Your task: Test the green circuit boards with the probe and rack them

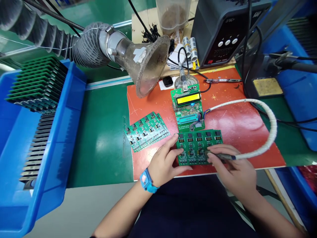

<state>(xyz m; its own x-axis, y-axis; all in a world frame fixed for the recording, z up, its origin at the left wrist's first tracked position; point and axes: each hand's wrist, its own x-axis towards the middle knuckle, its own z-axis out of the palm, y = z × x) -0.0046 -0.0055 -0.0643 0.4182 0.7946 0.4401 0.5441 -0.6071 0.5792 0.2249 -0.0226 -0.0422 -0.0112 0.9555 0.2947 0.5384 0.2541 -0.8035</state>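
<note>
A green circuit board panel (194, 145) with a row of small digit displays lies near the front edge of the orange-red mat. My left hand (164, 158), with a blue watch at the wrist, grips the panel's left end, fingers on its top side and thumb by the front edge. In my right hand (232, 168) is a dark pen-like probe (224, 156), pinched close to its tip over the panel's right half. Whether the tip touches the board is hidden by my fingers. A white-wrapped cable (272, 129) loops from the probe to a programmer board (188, 109) with a lit yellow screen.
More circuit board panels (147, 130) lie stacked left of my hand. A blue bin (61, 132) at the left holds a rack of upright boards (37, 82). A fume extractor hood (153, 66) overhangs the mat. Behind stands a soldering station (228, 36); a sponge (267, 86) sits right.
</note>
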